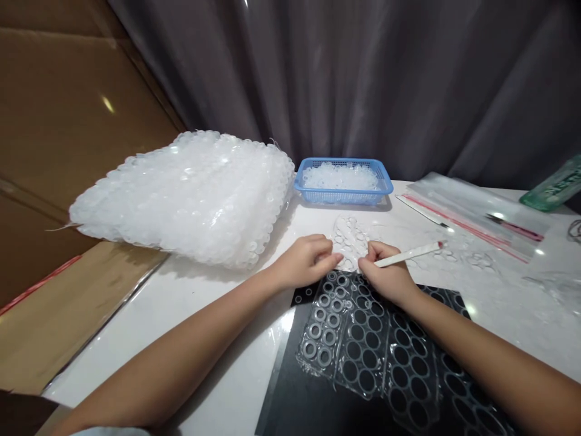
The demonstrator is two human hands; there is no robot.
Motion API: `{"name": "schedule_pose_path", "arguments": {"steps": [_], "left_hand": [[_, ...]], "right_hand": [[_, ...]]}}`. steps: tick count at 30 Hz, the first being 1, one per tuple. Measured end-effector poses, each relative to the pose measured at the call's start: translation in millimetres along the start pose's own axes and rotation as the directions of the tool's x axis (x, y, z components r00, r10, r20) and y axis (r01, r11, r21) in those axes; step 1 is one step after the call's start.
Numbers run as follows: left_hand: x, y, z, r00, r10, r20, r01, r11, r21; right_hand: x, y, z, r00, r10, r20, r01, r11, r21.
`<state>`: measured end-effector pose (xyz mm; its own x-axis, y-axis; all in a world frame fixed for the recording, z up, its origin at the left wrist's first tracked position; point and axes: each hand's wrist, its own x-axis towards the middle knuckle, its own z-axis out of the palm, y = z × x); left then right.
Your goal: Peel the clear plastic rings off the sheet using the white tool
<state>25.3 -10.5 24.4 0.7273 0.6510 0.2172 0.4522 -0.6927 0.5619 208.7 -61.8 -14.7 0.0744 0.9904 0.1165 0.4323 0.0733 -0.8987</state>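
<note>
My right hand (385,269) is closed round a white pen-like tool (411,253) with a reddish end, which points up to the right. My left hand (311,260) has its fingers curled together at the left edge of a clear perforated sheet (351,236); whether it pinches the sheet is too small to tell. Below both hands lies a black mat (290,387) bearing clear plastic sheets with rows of round holes. White rings (310,349) fill the leftmost sheet's circles.
A large bundle of white translucent rings (190,194) stands at the left. Behind the hands is a blue basket (344,197) of small clear pieces. Plastic bags (472,206), a pink-handled tool (517,228) and a green bottle (551,186) lie at the right. Cardboard (91,309) borders the left.
</note>
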Motion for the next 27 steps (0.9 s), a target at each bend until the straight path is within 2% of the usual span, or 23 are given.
{"name": "schedule_pose_path", "arguments": {"steps": [3, 7, 14, 20, 22, 24, 26, 27], "left_hand": [[-5, 4, 8.9, 0.979, 0.117, 0.168, -0.120, 0.993, 0.007], [-8, -1, 14.7, 0.935, 0.172, 0.309, -0.164, 0.985, -0.051], [-8, -1, 15.2, 0.926, 0.182, 0.330, -0.200, 0.980, 0.021], [-6, 7, 18.2, 0.943, 0.051, 0.327, -0.080, 0.994, 0.076], [-4, 5, 11.6, 0.957, 0.031, 0.288, -0.018, 0.999, -0.046], [-1, -1, 0.9, 0.983, -0.028, 0.183, 0.082, 0.952, -0.296], [3, -7, -10.0, 0.984, -0.166, 0.069, 0.176, 0.811, -0.558], [4, -10, -14.1, 0.968, -0.250, 0.038, 0.214, 0.730, -0.649]], "right_hand": [[-3, 4, -3, 0.998, -0.018, 0.060, 0.021, 0.999, -0.049], [-5, 3, -3, 0.989, -0.015, 0.148, 0.028, 0.995, -0.091], [-6, 1, -2, 0.985, -0.010, 0.175, 0.040, 0.985, -0.169], [-7, 1, -1, 0.981, -0.045, 0.191, 0.087, 0.972, -0.216], [-7, 0, -1, 0.981, -0.051, 0.188, 0.091, 0.973, -0.214], [-7, 0, -1, 0.980, -0.053, 0.191, 0.092, 0.975, -0.202], [-7, 0, -1, 0.980, -0.050, 0.195, 0.086, 0.979, -0.184], [-7, -1, -1, 0.981, -0.049, 0.186, 0.082, 0.981, -0.176]]}}
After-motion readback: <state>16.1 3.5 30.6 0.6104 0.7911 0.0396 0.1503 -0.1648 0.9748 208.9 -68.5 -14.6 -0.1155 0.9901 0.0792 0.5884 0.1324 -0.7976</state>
